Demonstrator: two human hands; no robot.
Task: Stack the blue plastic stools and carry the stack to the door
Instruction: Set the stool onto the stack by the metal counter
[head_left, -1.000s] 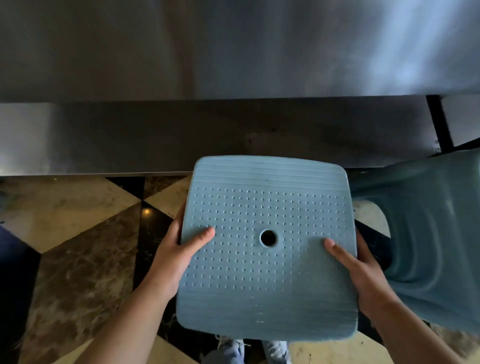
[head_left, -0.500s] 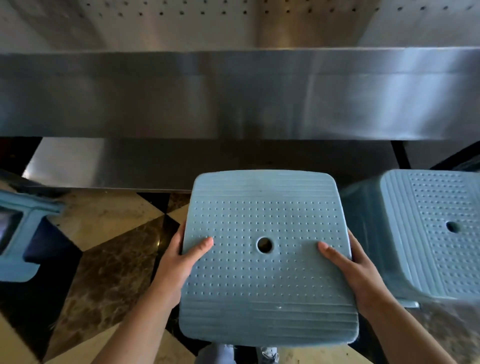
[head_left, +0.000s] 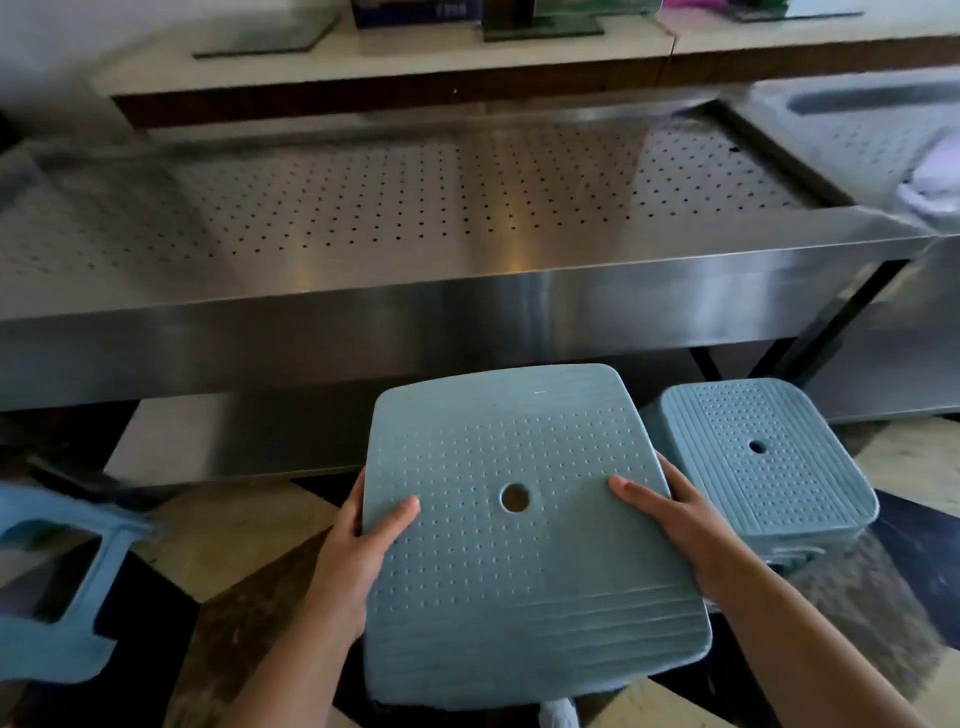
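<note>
- Held stool (head_left: 524, 540) is up off the floor, seat top facing the camera, in front of the steel counter (head_left: 467, 312).
- Left hand (head_left: 358, 551) and right hand (head_left: 675, 525) clamp its side edges, thumbs on top.
- View has risen since a second ago: counter top now visible, so the person looks to be standing up.
- Second stool (head_left: 758, 462) just right, third stool (head_left: 57, 587) far left; stacking likely next.

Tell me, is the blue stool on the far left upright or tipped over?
Tipped over, it seems. The stool at the left edge shows its legs and an open side gap, not its dotted seat, unlike the held stool.
</note>
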